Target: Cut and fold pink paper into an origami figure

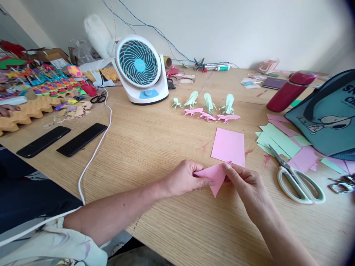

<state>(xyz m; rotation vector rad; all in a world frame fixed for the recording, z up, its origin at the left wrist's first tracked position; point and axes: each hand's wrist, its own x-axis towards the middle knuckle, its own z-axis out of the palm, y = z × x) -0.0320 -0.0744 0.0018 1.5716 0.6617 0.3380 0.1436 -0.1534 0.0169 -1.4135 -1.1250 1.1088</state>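
A piece of folded pink paper point(217, 176) with pointed corners is held just above the wooden table between my two hands. My left hand point(187, 179) pinches its left side, thumb on top. At its upper right corner, my right hand point(244, 181) grips the paper between thumb and fingers; some of those fingertips are hidden behind it. Just beyond lies a flat pink paper sheet point(229, 146). Farther back stand several folded paper figures: pale green ones point(209, 103) behind, pink ones point(208, 116) in front.
Scissors point(298, 179) lie at right beside green paper pieces point(280, 140), a red flask point(291, 90) and a teal bag point(327, 114). A fan point(141, 70) stands at the back. Its white cable point(94, 151) runs past two black phone-like slabs point(81, 140). Another person's hand point(8, 110) rests far left.
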